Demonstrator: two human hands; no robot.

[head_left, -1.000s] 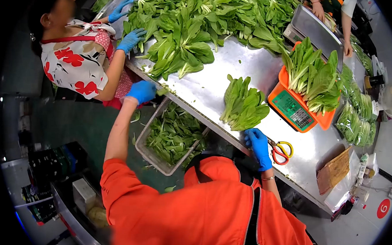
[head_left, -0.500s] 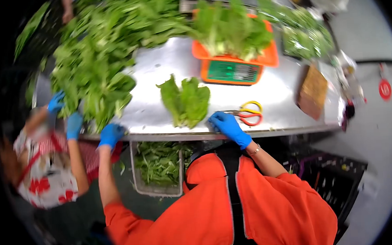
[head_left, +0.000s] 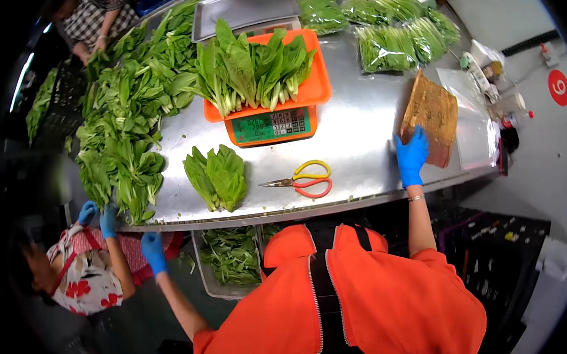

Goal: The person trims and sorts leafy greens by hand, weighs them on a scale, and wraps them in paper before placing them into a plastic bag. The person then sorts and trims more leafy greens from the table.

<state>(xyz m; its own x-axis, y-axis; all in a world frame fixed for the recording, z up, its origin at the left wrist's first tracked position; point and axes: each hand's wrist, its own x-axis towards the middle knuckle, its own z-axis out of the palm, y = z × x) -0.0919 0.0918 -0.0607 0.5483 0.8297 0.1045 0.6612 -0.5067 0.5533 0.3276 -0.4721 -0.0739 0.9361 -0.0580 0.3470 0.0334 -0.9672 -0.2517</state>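
Note:
My right hand [head_left: 413, 157], in a blue glove, lies on the near left edge of a worn brown rectangular slab [head_left: 435, 114]. Its thumb stands apart from its fingers, which look stretched out. Below the table's front edge, on the left, my left hand [head_left: 153, 252] is closed in its blue glove, with nothing visible in it. Between the hands on the metal table [head_left: 359, 154] lie scissors [head_left: 303, 180] with one yellow and one red handle. Left of them is a small bunch of leafy greens [head_left: 218, 178].
An orange scale [head_left: 272, 127] bears more greens [head_left: 252, 69]. Loose greens [head_left: 127, 121] are heaped on the left; bagged greens [head_left: 395, 46] lie at the back right. A tub of leaves [head_left: 230, 260] stands below the edge. One co-worker [head_left: 86, 270] is beside me, another [head_left: 96, 26] at the far left.
My right hand has moved right, from beside the scissors to the brown slab. My left hand has dropped from the table edge to below it. The view has turned rightward.

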